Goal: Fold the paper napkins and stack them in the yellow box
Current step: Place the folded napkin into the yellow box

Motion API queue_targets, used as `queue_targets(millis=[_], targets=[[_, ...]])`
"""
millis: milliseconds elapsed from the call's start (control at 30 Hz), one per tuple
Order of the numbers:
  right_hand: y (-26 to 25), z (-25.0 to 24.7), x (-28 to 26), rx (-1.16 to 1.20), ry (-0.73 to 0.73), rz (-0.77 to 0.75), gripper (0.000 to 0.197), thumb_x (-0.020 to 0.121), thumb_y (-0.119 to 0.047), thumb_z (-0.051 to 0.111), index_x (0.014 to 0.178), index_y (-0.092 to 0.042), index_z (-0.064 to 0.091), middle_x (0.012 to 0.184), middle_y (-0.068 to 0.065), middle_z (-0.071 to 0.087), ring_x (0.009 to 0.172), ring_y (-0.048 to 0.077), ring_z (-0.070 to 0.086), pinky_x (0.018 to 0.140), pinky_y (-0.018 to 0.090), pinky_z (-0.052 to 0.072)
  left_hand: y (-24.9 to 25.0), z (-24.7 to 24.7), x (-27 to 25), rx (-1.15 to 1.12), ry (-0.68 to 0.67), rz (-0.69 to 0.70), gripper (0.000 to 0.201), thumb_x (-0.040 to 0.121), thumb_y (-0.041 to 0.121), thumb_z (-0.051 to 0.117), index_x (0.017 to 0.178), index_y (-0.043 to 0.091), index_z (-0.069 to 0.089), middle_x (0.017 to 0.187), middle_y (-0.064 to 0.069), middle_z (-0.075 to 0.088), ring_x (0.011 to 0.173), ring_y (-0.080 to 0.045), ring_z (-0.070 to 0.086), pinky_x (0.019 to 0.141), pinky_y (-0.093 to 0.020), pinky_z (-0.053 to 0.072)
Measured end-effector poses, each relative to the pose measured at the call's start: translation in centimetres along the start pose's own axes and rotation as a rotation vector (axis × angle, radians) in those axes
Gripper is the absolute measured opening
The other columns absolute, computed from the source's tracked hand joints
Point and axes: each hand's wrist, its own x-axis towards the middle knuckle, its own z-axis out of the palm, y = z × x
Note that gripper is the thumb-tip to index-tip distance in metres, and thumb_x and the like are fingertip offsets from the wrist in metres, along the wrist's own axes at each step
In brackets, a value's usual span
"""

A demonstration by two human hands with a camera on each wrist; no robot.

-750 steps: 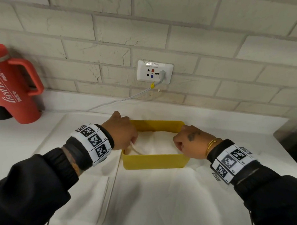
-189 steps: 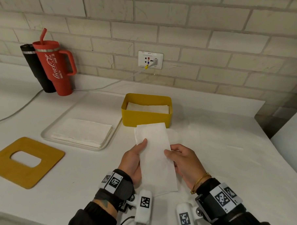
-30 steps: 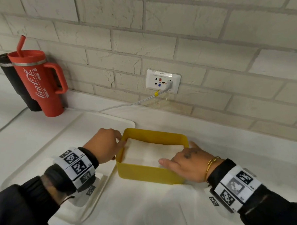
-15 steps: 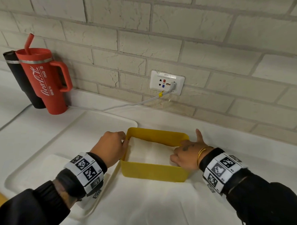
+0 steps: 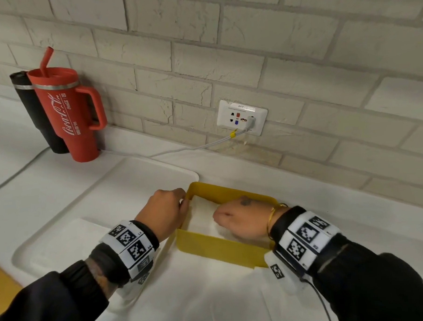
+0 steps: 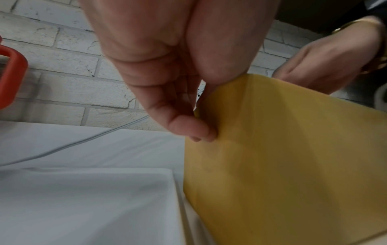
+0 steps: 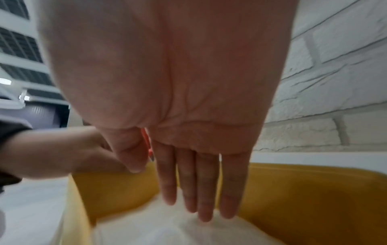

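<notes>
Since half a second ago the right hand (image 5: 241, 222) has slid from the box's right wall to inside it. On the white worktop (image 5: 211, 301) a white tray (image 5: 143, 173) sits left of the yellow box (image 5: 216, 247), touching it. Folded napkins (image 5: 203, 216) lie inside. The right hand's straight fingers (image 7: 206, 195) press them flat. The left hand (image 5: 163, 214) pinches the box's left wall.

Right hand (image 5: 239, 219) covering much of the napkins (image 5: 200, 216) in the yellow box (image 5: 219, 249), black tumbler (image 5: 34, 114) half hidden behind red mug (image 5: 65, 113), wooden board (image 5: 2, 286) cut off at left edge.
</notes>
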Motion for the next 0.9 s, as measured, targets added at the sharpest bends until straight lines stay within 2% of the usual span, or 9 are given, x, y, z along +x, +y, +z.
queue_targets(millis=[133, 300, 400, 600, 667, 700, 767, 800, 900], targets=[[-1.1, -0.7, 2.0, -0.206, -0.242, 0.13, 0.056, 0.108, -0.047, 0.025, 0.146, -0.014, 0.049, 0.155, 0.012, 0.043, 0.14, 0.032, 0.042, 0.114, 0.043, 0.034, -0.1, 0.2, 0.0, 0.001, 0.009, 0.008, 0.027, 0.104, 0.026, 0.05, 0.109, 0.008, 0.068, 0.076, -0.012, 0.068, 0.076, -0.034, 0.063, 0.074, -0.043, 0.053], [-1.0, -1.4, 1.4, -0.145, -0.298, 0.158, 0.054, 0.109, -0.047, 0.025, 0.155, -0.021, 0.037, 0.165, 0.004, 0.028, 0.151, 0.025, 0.026, 0.119, 0.036, 0.022, -0.2, 0.4, -0.1, -0.001, 0.023, -0.004, 0.027, 0.105, 0.026, 0.05, 0.109, 0.007, 0.068, 0.079, -0.014, 0.069, 0.078, -0.036, 0.063, 0.074, -0.043, 0.053], [-0.1, -2.1, 0.5, -0.096, -0.254, 0.159, 0.051, 0.11, -0.044, 0.026, 0.152, -0.02, 0.041, 0.163, 0.003, 0.032, 0.149, 0.024, 0.03, 0.114, 0.033, 0.025, -0.2, 0.5, 0.0, 0.015, 0.019, -0.001, 0.027, 0.104, 0.026, 0.049, 0.109, 0.007, 0.068, 0.08, -0.013, 0.069, 0.078, -0.035, 0.064, 0.074, -0.044, 0.053], [1.3, 0.4, -0.6, -0.104, -0.26, 0.221, 0.064, 0.102, -0.065, 0.025, 0.128, -0.019, 0.062, 0.15, 0.008, 0.048, 0.135, 0.028, 0.046, 0.108, 0.038, 0.033, 0.4, -0.1, -0.2, -0.016, 0.011, -0.044, 0.027, 0.103, 0.026, 0.052, 0.108, 0.006, 0.069, 0.076, -0.015, 0.069, 0.076, -0.038, 0.064, 0.071, -0.041, 0.053], [1.0, 0.2, -1.2, -0.086, -0.203, 0.194, 0.052, 0.104, -0.06, 0.026, 0.104, -0.024, 0.063, 0.139, 0.011, 0.053, 0.127, 0.029, 0.049, 0.104, 0.037, 0.033, 0.5, -0.4, -0.2, -0.032, -0.015, -0.066, 0.029, 0.103, 0.026, 0.051, 0.112, 0.006, 0.07, 0.082, -0.018, 0.071, 0.082, -0.04, 0.065, 0.075, -0.042, 0.054], [0.9, -0.1, -1.8, -0.072, -0.17, 0.172, 0.047, 0.107, -0.055, 0.026, 0.106, -0.026, 0.062, 0.144, 0.011, 0.051, 0.13, 0.03, 0.048, 0.106, 0.037, 0.033, 0.6, -0.6, -0.3, -0.048, -0.026, -0.082, 0.03, 0.104, 0.026, 0.051, 0.116, 0.006, 0.07, 0.087, -0.019, 0.073, 0.087, -0.04, 0.066, 0.079, -0.042, 0.054], [1.2, -0.6, -4.1, -0.034, -0.048, 0.117, 0.049, 0.109, -0.048, 0.027, 0.136, -0.02, 0.056, 0.154, 0.01, 0.044, 0.139, 0.03, 0.042, 0.11, 0.035, 0.032, 0.9, -1.3, -1.0, -0.076, -0.007, -0.113, 0.033, 0.104, 0.028, 0.052, 0.124, 0.007, 0.067, 0.104, -0.022, 0.074, 0.102, -0.041, 0.067, 0.09, -0.042, 0.052], [1.5, -0.8, -5.6, 0.024, 0.037, 0.104, 0.05, 0.108, -0.048, 0.03, 0.14, -0.019, 0.055, 0.151, 0.008, 0.048, 0.137, 0.029, 0.044, 0.11, 0.035, 0.034, 1.0, -1.7, -1.7, -0.08, 0.044, -0.117, 0.035, 0.104, 0.028, 0.053, 0.127, 0.006, 0.067, 0.112, -0.023, 0.073, 0.106, -0.042, 0.066, 0.094, -0.044, 0.05], [3.4, 0.1, -11.3, 0.241, 0.323, 0.056, 0.034, 0.103, -0.045, 0.047, 0.123, -0.025, 0.067, 0.123, -0.002, 0.068, 0.114, 0.017, 0.061, 0.1, 0.032, 0.047, 2.0, -3.1, -5.1, -0.095, 0.22, -0.042, 0.026, 0.101, 0.022, 0.06, 0.118, 0.006, 0.072, 0.109, -0.019, 0.074, 0.094, -0.042, 0.069, 0.089, -0.048, 0.051]])
